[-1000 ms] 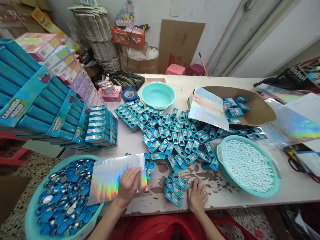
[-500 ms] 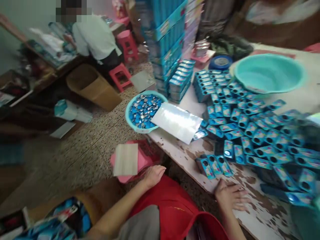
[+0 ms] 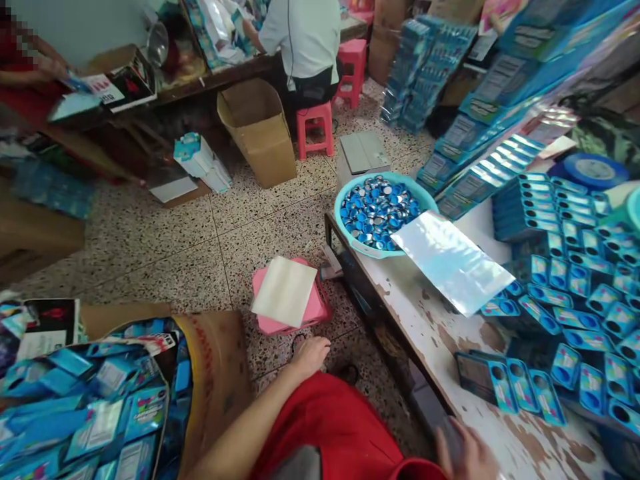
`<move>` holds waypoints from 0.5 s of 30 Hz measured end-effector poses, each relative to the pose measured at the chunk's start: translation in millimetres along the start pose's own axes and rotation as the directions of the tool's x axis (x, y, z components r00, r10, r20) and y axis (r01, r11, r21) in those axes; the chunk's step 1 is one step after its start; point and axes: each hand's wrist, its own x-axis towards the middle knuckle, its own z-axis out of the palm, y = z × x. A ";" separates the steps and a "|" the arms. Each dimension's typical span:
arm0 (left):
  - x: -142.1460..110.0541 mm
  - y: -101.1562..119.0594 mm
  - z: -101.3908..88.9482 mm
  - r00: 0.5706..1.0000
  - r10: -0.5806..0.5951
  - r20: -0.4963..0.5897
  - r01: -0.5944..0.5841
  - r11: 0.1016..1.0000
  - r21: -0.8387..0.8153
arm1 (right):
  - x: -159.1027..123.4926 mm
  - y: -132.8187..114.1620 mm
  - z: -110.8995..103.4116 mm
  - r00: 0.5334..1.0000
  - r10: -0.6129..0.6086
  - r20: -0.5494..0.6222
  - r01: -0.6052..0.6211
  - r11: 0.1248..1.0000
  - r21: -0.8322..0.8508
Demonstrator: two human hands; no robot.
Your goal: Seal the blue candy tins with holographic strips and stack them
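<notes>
My left hand (image 3: 311,357) hovers by my red-clothed lap, its fingers curled together with nothing visible in them. Just beyond it is a pink stool (image 3: 316,308) with a pale folded sheet (image 3: 285,291) on top. At the bottom right, my right hand (image 3: 470,450) is at the near edge of the worn white table (image 3: 415,293), thumb on one side and fingers on the other; it is slightly blurred and partly cut off. Blue boxes with round holes (image 3: 520,387) stand on the table just beyond that hand.
A turquoise basin (image 3: 363,248) of blue and silver discs sits at the table corner, overlapped by a shiny sheet (image 3: 453,260). More boxes are stacked behind. A carton of blue packages (image 3: 215,373) stands at left. Two people work at a far bench (image 3: 230,80).
My view has swung left, bringing the carton and the far bench further in. My right hand has gone from lying flat on the table to its near edge. My left hand's fingers have curled more.
</notes>
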 end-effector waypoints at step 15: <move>-28.2 -133.8 32.9 0.963 -0.212 0.166 0.258 0.905 -0.338 | 40.7 -117.6 179.9 0.819 0.313 0.480 -0.350 0.937 -0.013</move>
